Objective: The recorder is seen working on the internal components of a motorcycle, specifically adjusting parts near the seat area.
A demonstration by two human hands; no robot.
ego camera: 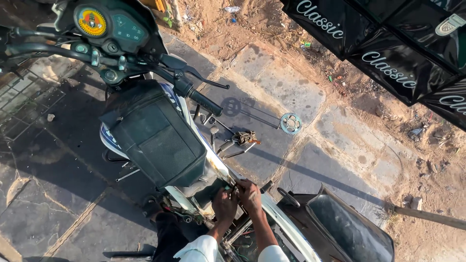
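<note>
Already we have the seat [349, 228] off and a sprocket [291, 123] on the pavement, while our left hand [224, 204] and right hand [250, 194] pinch something too small to identify under the tank [160, 136].

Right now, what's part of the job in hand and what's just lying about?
In hand:
- left hand and right hand, together on the motorcycle frame behind the black tank bag

Lying about:
- sprocket on the paving
- loose parts beside the bike
- litter on the dirt
</note>
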